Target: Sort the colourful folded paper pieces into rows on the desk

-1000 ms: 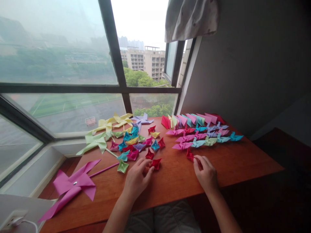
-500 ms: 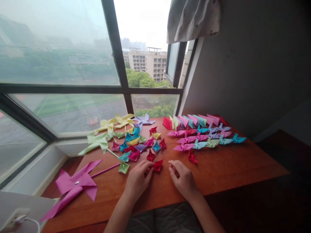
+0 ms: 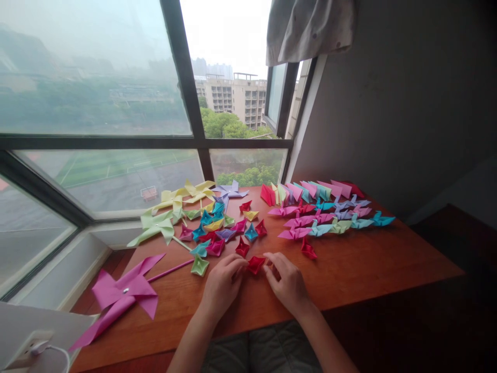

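Observation:
A small red paper boat (image 3: 256,265) sits near the front of the wooden table, between my two hands. At its left tip are the fingers of my left hand (image 3: 225,282), curled and closed on the edge. My right hand (image 3: 286,282) has its thumb and forefinger at the right tip, closed round that end. Just behind stands a dark red paper boat (image 3: 242,247). More folded boats in several colours, among them a blue boat (image 3: 251,232) and a light green boat (image 3: 200,266), cluster to the left and behind.
A pink paper pinwheel (image 3: 126,291) lies at the table's left edge, with green, yellow and purple pinwheels behind. Rows of paper cranes (image 3: 322,230) stand at the right, and a red folded piece (image 3: 308,249) lies before them. Windows border the table's far side.
My right hand has moved left and now meets the red boat's right tip. The boat has shifted slightly right; my left hand stays by its left tip.

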`<state>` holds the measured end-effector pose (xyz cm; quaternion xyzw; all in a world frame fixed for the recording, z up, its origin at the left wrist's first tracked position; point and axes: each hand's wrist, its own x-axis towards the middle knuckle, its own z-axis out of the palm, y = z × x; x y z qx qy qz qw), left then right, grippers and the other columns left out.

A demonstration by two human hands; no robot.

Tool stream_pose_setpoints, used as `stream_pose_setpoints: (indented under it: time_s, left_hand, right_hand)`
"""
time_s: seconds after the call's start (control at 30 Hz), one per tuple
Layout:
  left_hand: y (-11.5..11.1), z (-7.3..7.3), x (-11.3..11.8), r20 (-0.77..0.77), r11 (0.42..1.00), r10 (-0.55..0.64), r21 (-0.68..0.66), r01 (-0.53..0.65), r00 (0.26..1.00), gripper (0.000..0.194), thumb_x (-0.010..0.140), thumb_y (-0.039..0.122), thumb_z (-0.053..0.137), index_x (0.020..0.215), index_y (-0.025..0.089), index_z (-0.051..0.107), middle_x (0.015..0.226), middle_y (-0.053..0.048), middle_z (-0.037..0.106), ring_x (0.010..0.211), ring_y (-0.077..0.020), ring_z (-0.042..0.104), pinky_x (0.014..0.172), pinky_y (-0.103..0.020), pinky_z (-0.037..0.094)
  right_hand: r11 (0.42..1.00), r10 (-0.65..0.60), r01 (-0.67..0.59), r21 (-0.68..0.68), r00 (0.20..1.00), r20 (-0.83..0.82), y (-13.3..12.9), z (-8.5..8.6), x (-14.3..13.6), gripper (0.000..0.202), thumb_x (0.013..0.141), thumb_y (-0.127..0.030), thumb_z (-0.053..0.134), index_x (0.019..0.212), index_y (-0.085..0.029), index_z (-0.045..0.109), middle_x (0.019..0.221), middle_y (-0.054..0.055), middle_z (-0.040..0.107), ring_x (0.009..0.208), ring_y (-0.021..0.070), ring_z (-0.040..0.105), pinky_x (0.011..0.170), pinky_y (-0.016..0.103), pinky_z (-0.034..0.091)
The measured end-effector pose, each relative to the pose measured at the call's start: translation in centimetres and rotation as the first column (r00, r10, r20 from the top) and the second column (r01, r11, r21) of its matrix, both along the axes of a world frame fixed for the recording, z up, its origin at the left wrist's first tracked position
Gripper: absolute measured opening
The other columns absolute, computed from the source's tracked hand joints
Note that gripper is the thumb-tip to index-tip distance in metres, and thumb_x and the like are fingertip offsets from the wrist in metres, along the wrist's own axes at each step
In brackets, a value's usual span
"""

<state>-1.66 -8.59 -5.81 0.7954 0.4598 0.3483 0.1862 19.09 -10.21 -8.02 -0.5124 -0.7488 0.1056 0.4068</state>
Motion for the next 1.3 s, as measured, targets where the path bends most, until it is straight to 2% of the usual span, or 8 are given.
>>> stream_pose_setpoints:
  time_s: [0.13, 0.3, 0.5, 0.77, 1.0, 1.1, 1.2, 1.3]
  left_hand:
    - [0.0, -0.1, 0.0, 0.004, 1.000, -0.002, 0.008, 0.002, 1.000, 0.024, 0.089, 0.012, 0.051, 0.097, 0.023, 0.071, 0.100, -0.007, 0.072, 0.092, -0.0185, 0.068, 0.082, -0.028, 0.054]
    - [0.0, -0.1, 0.0, 0.002, 1.000, -0.008, 0.007, 0.008, 1.000, 0.022, 0.091, 0.015, 0.052, 0.096, 0.023, 0.071, 0.099, -0.006, 0.072, 0.090, -0.0181, 0.068, 0.079, -0.028, 0.054]
    - [-0.2, 0.2, 0.1, -0.002, 0.999, -0.016, -0.028, 0.015, 1.000, 0.021, 0.093, 0.017, 0.050, 0.097, 0.023, 0.070, 0.102, -0.007, 0.071, 0.091, -0.0183, 0.067, 0.081, -0.029, 0.053]
    - [-0.1, 0.2, 0.1, -0.002, 0.999, -0.025, -0.034, 0.025, 1.000, 0.021, 0.091, 0.013, 0.051, 0.097, 0.023, 0.069, 0.102, -0.006, 0.071, 0.092, -0.0181, 0.067, 0.082, -0.028, 0.053]
    - [0.0, -0.2, 0.0, 0.027, 1.000, -0.024, 0.020, 0.024, 0.999, 0.021, 0.094, 0.015, 0.050, 0.101, 0.023, 0.069, 0.105, -0.006, 0.070, 0.094, -0.0176, 0.067, 0.082, -0.027, 0.053]
    - [-0.2, -0.2, -0.1, 0.086, 0.998, -0.003, 0.063, -0.002, 0.996, 0.023, 0.095, 0.016, 0.049, 0.108, 0.023, 0.067, 0.109, -0.007, 0.068, 0.096, -0.0166, 0.067, 0.080, -0.025, 0.053]
    - [-0.3, -0.2, -0.2, 0.118, 0.997, 0.046, 0.061, -0.054, 0.992, 0.023, 0.096, 0.017, 0.049, 0.111, 0.023, 0.065, 0.111, -0.007, 0.067, 0.086, -0.0143, 0.067, 0.070, -0.022, 0.052]
    - [-0.3, -0.3, -0.3, 0.106, 0.997, 0.067, 0.022, -0.070, 0.992, 0.022, 0.095, 0.017, 0.048, 0.109, 0.023, 0.064, 0.109, -0.006, 0.068, 0.078, -0.0130, 0.066, 0.066, -0.022, 0.051]
  right_hand:
    - [1.000, 0.010, -0.010, 0.017, 1.000, 0.011, 0.1, -0.2, 0.0, 0.020, 0.095, -0.022, 0.052, 0.108, -0.023, 0.066, 0.089, 0.004, 0.068, 0.076, 0.0169, 0.065, 0.074, 0.027, 0.053]
    - [0.999, 0.024, -0.024, 0.025, 1.000, -0.008, 0.1, -0.2, 0.1, 0.017, 0.096, -0.023, 0.051, 0.100, -0.022, 0.068, 0.088, 0.005, 0.069, 0.079, 0.0175, 0.066, 0.079, 0.028, 0.053]
    - [1.000, 0.027, -0.027, 0.014, 1.000, -0.016, 0.0, 0.2, 0.1, 0.017, 0.095, -0.022, 0.052, 0.097, -0.022, 0.069, 0.085, 0.005, 0.069, 0.080, 0.0183, 0.066, 0.077, 0.028, 0.052]
    - [0.996, 0.084, -0.083, 0.039, 0.996, -0.032, -0.3, 0.7, 0.0, 0.022, 0.094, -0.018, 0.050, 0.107, -0.022, 0.068, 0.096, 0.006, 0.069, 0.088, 0.0190, 0.065, 0.082, 0.030, 0.053]
    - [0.993, 0.114, -0.113, 0.038, 0.993, -0.023, -0.4, 0.9, 0.0, 0.017, 0.092, -0.014, 0.053, 0.093, -0.022, 0.068, 0.087, 0.004, 0.067, 0.082, 0.0177, 0.064, 0.077, 0.028, 0.051]
    - [0.993, 0.072, -0.066, 0.100, 0.996, -0.057, -0.7, 0.9, -0.1, 0.017, 0.092, -0.012, 0.053, 0.093, -0.022, 0.066, 0.087, 0.005, 0.067, 0.082, 0.0180, 0.064, 0.076, 0.029, 0.052]
    - [0.983, 0.002, 0.020, 0.183, 0.993, -0.117, -1.2, 0.8, 0.3, 0.016, 0.092, -0.010, 0.053, 0.095, -0.021, 0.065, 0.087, 0.005, 0.067, 0.081, 0.0176, 0.064, 0.074, 0.029, 0.052]
    - [0.951, -0.086, 0.120, 0.286, 0.988, -0.128, -1.6, 1.0, 1.8, 0.016, 0.091, -0.009, 0.055, 0.098, -0.020, 0.064, 0.087, 0.005, 0.066, 0.081, 0.0171, 0.064, 0.075, 0.028, 0.052]
